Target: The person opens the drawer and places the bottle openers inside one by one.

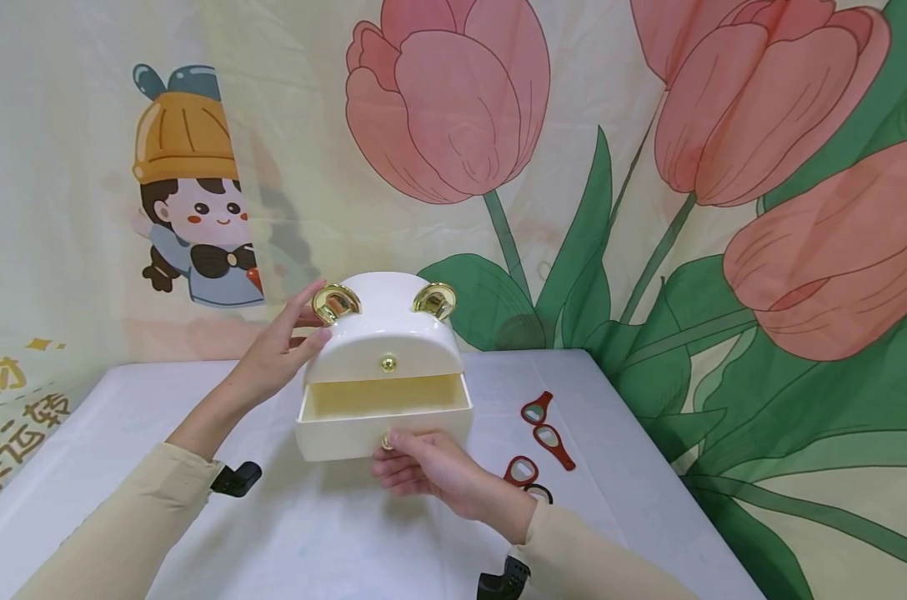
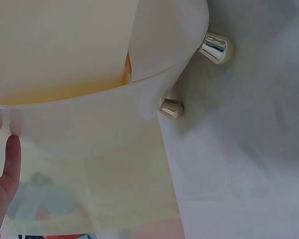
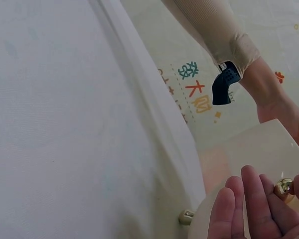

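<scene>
A white storage box (image 1: 393, 304) with gold ear-shaped trims and small gold feet (image 2: 217, 48) stands on the table, its lower drawer (image 1: 333, 439) pulled out and bare inside. My right hand (image 1: 442, 471) pinches the gold knob (image 3: 284, 189) on that drawer's front between thumb and index finger, the other fingers extended below it. A second gold knob (image 1: 388, 363) sits on the front above. My left hand (image 1: 279, 346) rests against the box's upper left side, beside the left gold ear (image 1: 337, 304), steadying fingers spread along the shell.
Right of the box, several small red-framed items (image 1: 554, 447) with glassy oval faces lie on the white-covered table (image 1: 221, 550); a dark-rimmed one (image 1: 539, 493) is partly hidden by my right forearm. Behind the table hangs a tulip-printed backdrop (image 1: 453, 108).
</scene>
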Demonstrator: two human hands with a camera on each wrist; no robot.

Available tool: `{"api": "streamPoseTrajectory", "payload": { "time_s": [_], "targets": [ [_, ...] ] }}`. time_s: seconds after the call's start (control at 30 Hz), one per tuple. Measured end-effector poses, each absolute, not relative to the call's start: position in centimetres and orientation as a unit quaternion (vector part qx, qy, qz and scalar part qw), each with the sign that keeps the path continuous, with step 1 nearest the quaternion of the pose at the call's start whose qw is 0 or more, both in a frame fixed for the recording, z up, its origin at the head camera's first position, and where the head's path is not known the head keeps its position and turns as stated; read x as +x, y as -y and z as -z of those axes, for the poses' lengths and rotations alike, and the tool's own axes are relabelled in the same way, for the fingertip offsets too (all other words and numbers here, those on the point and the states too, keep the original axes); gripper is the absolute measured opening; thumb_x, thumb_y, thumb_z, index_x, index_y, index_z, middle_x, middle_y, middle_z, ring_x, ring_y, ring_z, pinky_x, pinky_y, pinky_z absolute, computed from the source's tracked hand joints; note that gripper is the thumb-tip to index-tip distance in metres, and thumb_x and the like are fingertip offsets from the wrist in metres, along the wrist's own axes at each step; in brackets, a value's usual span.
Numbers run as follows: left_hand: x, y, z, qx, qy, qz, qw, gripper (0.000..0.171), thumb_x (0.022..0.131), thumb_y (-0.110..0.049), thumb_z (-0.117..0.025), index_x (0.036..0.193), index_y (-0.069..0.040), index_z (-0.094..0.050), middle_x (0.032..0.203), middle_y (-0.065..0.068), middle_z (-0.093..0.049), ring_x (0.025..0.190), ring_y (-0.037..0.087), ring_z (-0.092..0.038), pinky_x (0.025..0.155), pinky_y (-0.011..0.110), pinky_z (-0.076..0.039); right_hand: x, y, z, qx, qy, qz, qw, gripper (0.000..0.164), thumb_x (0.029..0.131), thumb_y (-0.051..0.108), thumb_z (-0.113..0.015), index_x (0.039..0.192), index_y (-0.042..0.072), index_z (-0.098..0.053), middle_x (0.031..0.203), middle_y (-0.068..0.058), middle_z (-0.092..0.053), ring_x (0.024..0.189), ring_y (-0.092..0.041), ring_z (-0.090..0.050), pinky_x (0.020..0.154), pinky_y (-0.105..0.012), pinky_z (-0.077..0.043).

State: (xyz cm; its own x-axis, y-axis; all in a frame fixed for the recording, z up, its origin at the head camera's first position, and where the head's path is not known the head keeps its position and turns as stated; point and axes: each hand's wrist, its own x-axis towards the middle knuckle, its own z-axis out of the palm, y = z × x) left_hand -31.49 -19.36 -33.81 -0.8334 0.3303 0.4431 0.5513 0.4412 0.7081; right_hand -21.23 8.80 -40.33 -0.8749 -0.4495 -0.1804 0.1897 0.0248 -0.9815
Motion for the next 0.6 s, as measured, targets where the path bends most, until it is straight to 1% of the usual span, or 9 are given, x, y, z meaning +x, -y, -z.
{"api": "streamPoseTrajectory", "payload": {
  "time_s": [0.2,0.33,0.6],
  "targets": [
    [-31.4,19.3,33.8,-0.257,0.843,0.457,0.119,0.077,0.110,-0.029,-0.059,0.171,-0.039,-0.013,0.148,0.024,-0.050,0.139,0.045,-0.050,0.109,0.072,-0.044,-20.6,-8.8,40.4,-0.097,-0.675,0.693,0.235,0.050,0.107,0.040,-0.060,0.121,-0.006,-0.074,0.105,-0.012,-0.081,0.084,-0.012,-0.075,0.084,-0.032,-0.063],
    [-31.5,19.3,33.8,-0.258,0.842,0.458,0.120,0.077,0.110,-0.028,-0.059,0.172,-0.036,-0.013,0.147,0.024,-0.051,0.139,0.045,-0.050,0.109,0.071,-0.044,-20.2,-8.9,40.5,-0.099,-0.673,0.694,0.238,0.050,0.108,0.039,-0.060,0.121,-0.007,-0.074,0.104,-0.011,-0.081,0.084,-0.011,-0.075,0.083,-0.031,-0.063],
    [-31.4,19.3,33.7,-0.259,0.841,0.459,0.123,0.078,0.110,-0.026,-0.060,0.171,-0.039,-0.014,0.146,0.023,-0.052,0.138,0.043,-0.051,0.109,0.069,-0.045,-19.4,-8.8,40.8,-0.093,-0.670,0.699,0.232,0.049,0.107,0.039,-0.062,0.119,-0.006,-0.075,0.101,-0.011,-0.081,0.083,-0.012,-0.075,0.081,-0.030,-0.063]
  ]
}}
